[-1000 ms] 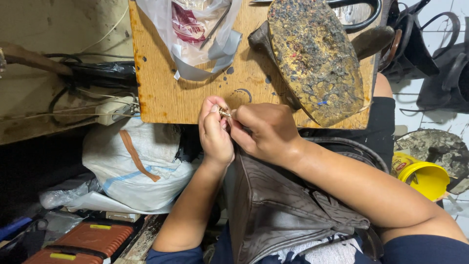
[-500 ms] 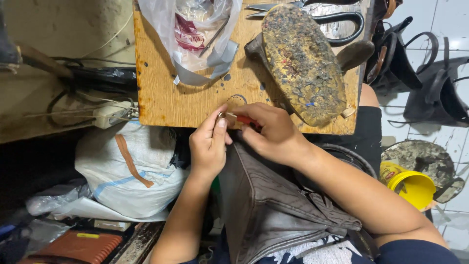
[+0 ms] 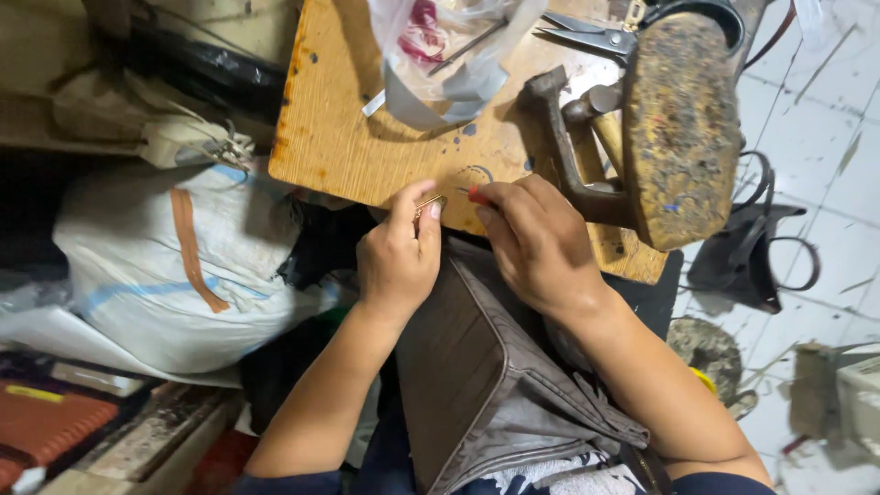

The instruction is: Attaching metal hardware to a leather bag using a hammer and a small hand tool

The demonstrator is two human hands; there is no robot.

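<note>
Left hand (image 3: 396, 259) pinching small brass ring (image 3: 429, 205) in tight grip at bench (image 3: 348, 137) edge; right hand (image 3: 539, 240) at 3 o'clock gripping red-tipped tool (image 3: 478, 195); brown bag (image 3: 477, 376) lying at 6 o'clock

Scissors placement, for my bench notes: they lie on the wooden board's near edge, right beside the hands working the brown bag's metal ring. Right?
Not quite. In the head view the scissors lie at the wooden board's far edge, beyond the plastic bag, well away from the left hand and right hand.
</note>
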